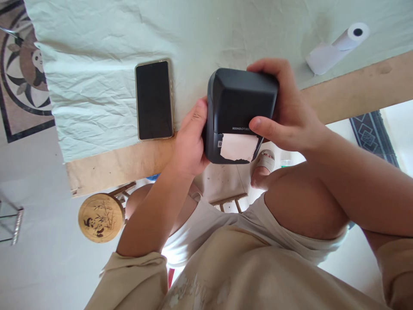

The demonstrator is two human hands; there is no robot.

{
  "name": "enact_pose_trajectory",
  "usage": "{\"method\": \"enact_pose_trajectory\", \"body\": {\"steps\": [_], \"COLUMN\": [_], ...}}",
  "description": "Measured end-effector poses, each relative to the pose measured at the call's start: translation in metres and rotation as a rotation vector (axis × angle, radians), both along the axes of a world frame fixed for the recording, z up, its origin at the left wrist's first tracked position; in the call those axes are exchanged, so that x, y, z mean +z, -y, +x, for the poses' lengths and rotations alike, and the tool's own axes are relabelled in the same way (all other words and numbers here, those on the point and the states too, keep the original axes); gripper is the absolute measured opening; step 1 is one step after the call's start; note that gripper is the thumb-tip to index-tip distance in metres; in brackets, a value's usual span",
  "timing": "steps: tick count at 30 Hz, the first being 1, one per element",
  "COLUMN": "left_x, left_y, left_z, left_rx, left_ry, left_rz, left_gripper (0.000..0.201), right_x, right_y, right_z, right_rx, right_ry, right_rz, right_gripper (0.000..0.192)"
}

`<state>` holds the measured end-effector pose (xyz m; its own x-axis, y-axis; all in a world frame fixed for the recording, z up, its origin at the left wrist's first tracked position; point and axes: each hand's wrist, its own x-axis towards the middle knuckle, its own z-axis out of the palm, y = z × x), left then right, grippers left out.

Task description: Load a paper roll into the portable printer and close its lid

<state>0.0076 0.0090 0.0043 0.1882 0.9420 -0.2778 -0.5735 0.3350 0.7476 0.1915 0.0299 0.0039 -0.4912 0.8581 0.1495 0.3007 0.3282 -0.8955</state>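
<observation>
A small dark grey label printer (240,105) is held in both hands just above the near edge of the table. My left hand (189,142) grips its left side. My right hand (285,107) wraps its right side and top, thumb lying along the front near the paper slot. A torn strip of white paper (238,147) sticks out of the slot, facing me.
A black phone (154,100) lies face up on the pale green cloth (97,86) to the left of the printer. A white paper roll (337,48) lies at the far right. The wooden table edge (122,165) is bare. A round panda-painted stool (101,217) stands below.
</observation>
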Motion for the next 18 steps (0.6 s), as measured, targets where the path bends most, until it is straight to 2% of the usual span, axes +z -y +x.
{"method": "enact_pose_trajectory", "body": {"steps": [7, 12, 15, 18], "left_x": [-0.001, -0.004, -0.001, 0.005], "left_y": [0.0, -0.001, -0.002, -0.002], "left_z": [-0.001, -0.003, -0.003, 0.0], "left_rx": [0.002, -0.036, -0.074, -0.114], "left_ry": [0.043, 0.053, 0.083, 0.128], "left_rz": [0.055, 0.035, 0.013, 0.043], "left_gripper": [0.033, 0.03, 0.032, 0.037], "right_x": [0.003, 0.008, 0.01, 0.016], "right_y": [0.002, 0.001, -0.001, 0.003], "right_z": [-0.001, 0.004, 0.005, -0.001], "right_rx": [0.001, 0.035, -0.099, -0.26], "right_ry": [0.004, 0.027, 0.078, 0.014], "right_rz": [0.008, -0.001, 0.111, 0.314], "right_gripper": [0.071, 0.086, 0.081, 0.068]}}
